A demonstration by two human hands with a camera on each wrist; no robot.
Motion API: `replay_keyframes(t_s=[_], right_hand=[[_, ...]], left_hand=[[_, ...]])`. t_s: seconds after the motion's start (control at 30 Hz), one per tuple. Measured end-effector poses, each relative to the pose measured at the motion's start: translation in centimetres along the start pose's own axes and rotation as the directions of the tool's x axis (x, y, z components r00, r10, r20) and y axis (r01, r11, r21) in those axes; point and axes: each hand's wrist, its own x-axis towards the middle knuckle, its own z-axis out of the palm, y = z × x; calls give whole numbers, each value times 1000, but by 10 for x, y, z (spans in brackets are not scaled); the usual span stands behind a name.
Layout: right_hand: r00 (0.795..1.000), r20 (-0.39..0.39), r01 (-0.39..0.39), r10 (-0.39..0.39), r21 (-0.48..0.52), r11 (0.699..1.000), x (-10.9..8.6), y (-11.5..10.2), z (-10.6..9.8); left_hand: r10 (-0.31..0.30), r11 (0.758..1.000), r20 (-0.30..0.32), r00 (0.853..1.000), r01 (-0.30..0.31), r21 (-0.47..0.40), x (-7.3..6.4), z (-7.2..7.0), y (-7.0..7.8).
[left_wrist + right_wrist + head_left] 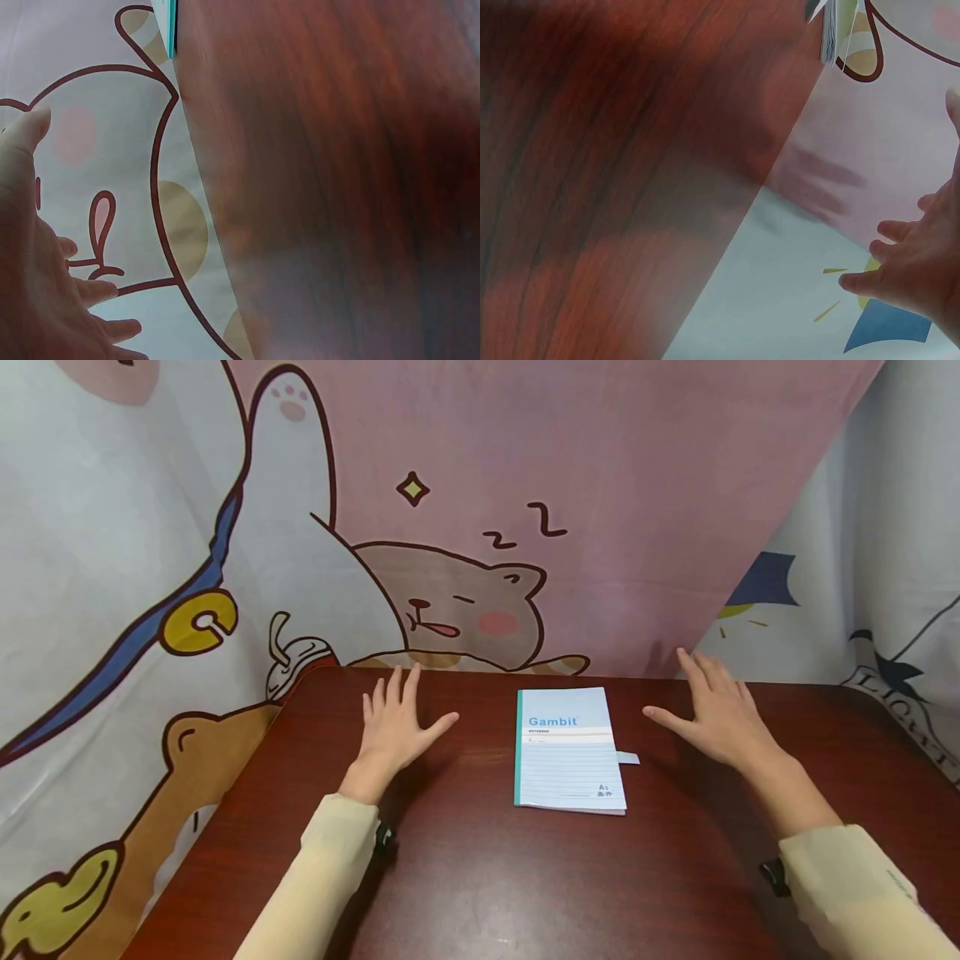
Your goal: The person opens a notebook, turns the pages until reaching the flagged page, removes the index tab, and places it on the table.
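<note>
A closed notebook [567, 777] with a pale blue and white cover, a teal spine and the word Gambit lies on the brown table. From its right edge sticks a small white tab [628, 758]. To the left of it is my left hand [396, 725], fingers spread and holding nothing. My right hand [716, 710] hovers on the other side, its fingers also spread, touching nothing. In the left wrist view the left hand [37, 247] shows at the left edge, and a teal corner of the notebook [166, 22] at the top. The right wrist view shows the right hand [922, 255] and the notebook's page edges [830, 34].
The dark wooden table [480, 877] reaches back to a pink and white cloth [637, 485] printed with cartoon animals. The cloth hangs along the table's far edge and both sides. Both wrists wear a dark device under cream sleeves [322, 860].
</note>
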Motion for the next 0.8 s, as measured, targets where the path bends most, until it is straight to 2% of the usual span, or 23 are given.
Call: replay_keyframes(t_s=[0.3, 0.57, 0.8], right_hand=[[999, 31, 14, -17, 95, 995, -2, -2, 3], [997, 78, -23, 15, 109, 994, -4, -4, 7], [994, 111, -22, 8, 123, 992, -5, -5, 10]], left_hand=[[11, 1000, 17, 1000, -11, -25, -8, 1, 6], [25, 999, 36, 999, -24, -40, -15, 3, 12], [46, 996, 51, 998, -42, -78, -20, 7, 15]])
